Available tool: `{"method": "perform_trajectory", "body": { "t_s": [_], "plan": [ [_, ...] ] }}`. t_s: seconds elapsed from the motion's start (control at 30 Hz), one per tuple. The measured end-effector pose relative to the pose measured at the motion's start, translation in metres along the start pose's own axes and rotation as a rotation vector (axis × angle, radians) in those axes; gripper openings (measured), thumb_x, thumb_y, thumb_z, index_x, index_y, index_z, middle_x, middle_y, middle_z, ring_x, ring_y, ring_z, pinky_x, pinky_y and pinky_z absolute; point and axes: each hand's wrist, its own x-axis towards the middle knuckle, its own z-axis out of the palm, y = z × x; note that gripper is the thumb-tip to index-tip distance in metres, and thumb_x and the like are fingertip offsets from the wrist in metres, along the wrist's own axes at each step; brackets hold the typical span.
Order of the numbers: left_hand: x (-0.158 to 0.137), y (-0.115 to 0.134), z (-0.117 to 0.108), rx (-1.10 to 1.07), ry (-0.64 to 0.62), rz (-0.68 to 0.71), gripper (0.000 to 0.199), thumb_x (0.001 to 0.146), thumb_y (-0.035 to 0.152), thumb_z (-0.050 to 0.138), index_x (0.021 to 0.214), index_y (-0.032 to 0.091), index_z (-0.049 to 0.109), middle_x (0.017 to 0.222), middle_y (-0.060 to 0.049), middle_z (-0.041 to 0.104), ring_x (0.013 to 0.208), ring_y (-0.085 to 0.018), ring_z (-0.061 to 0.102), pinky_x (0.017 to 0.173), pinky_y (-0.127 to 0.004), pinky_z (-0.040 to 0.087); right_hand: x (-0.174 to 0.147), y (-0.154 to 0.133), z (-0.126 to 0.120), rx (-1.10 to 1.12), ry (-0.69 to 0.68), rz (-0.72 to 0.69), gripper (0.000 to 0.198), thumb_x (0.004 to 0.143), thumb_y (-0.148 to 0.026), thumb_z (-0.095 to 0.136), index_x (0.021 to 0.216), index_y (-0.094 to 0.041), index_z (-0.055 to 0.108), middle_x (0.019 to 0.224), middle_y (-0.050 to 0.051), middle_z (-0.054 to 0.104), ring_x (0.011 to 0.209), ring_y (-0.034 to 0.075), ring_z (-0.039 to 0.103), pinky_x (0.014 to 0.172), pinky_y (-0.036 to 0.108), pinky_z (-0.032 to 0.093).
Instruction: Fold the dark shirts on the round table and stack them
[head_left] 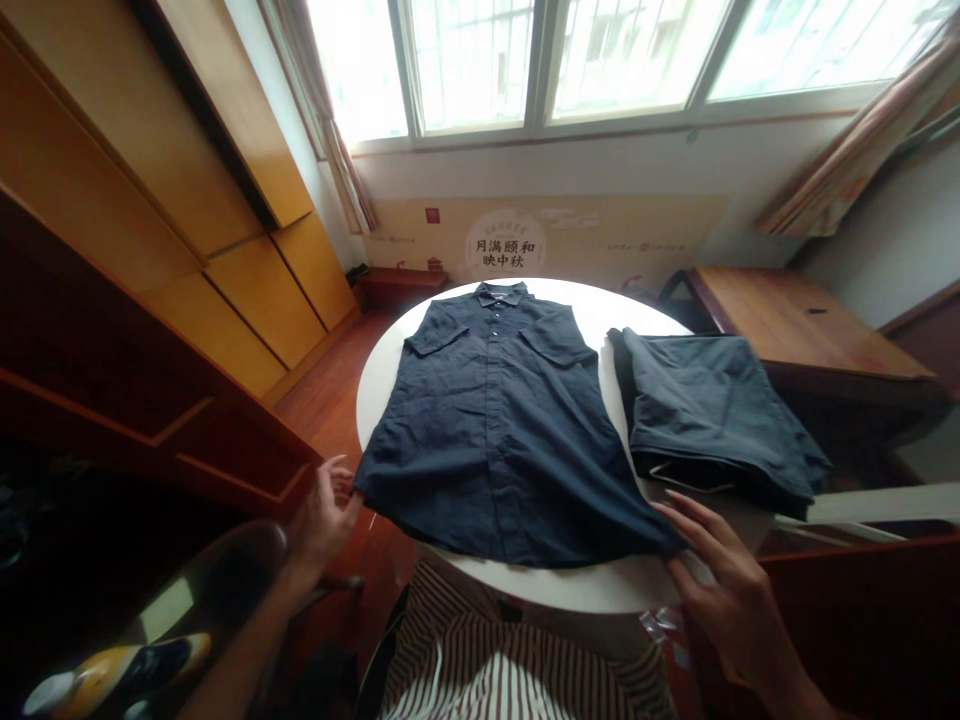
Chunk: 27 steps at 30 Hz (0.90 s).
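A dark navy button-up shirt [491, 430] lies front side up on a round white table [592, 595]. Its collar points to the far edge, and both short sleeves are folded inward over the chest. My left hand [330, 510] pinches the left corner of the hem, just off the table's edge. At the opposite corner, my right hand [712, 560] has the hem between thumb and fingers. The hem is stretched wide between both hands. Right of the shirt, a pile of folded dark clothes [697, 400] overhangs the table's edge.
A wooden desk [810, 330] stands behind the table on the right. Wooden cabinets [247, 290] line the left side. At lower left, a bottle with a yellow label [127, 670] lies near a chair [240, 570]. Windows [540, 70] span the far wall.
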Motion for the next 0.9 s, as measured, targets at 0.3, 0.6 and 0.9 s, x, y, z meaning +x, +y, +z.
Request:
{"method": "perform_trajectory", "body": {
  "t_s": [0.3, 0.6, 0.9],
  "plan": [
    [-0.019, 0.015, 0.016, -0.388, -0.07, -0.178, 0.045, 0.08, 0.03, 0.063, 0.121, 0.026, 0.043, 0.077, 0.003, 0.062, 0.054, -0.012, 0.06, 0.051, -0.023, 0.052, 0.0, -0.005, 0.004, 0.047, -0.111, 0.114, 0.046, 0.086, -0.024, 0.054, 0.133, -0.027, 0.056, 0.096, 0.003, 0.074, 0.078, 0.019, 0.072, 0.069, 0.026, 0.058],
    [-0.024, -0.002, 0.003, -0.063, 0.037, 0.094, 0.032, 0.088, 0.034, 0.06, 0.119, 0.028, 0.052, 0.09, -0.003, 0.064, 0.081, -0.021, 0.068, 0.073, -0.034, 0.058, -0.005, 0.01, 0.002, -0.172, -0.021, -0.119, 0.05, 0.084, -0.015, 0.049, 0.13, -0.026, 0.061, 0.102, 0.009, 0.066, 0.087, 0.025, 0.067, 0.075, 0.036, 0.057],
    [-0.014, -0.006, -0.012, 0.428, 0.042, 0.818, 0.048, 0.091, 0.011, 0.058, 0.132, 0.035, 0.061, 0.089, -0.005, 0.054, 0.08, -0.017, 0.055, 0.077, -0.03, 0.05, 0.013, -0.017, 0.015, -0.374, -0.186, -0.649, 0.057, 0.09, -0.007, 0.048, 0.144, -0.026, 0.05, 0.139, 0.012, 0.054, 0.127, 0.028, 0.049, 0.114, 0.059, 0.032]
  ]
}}
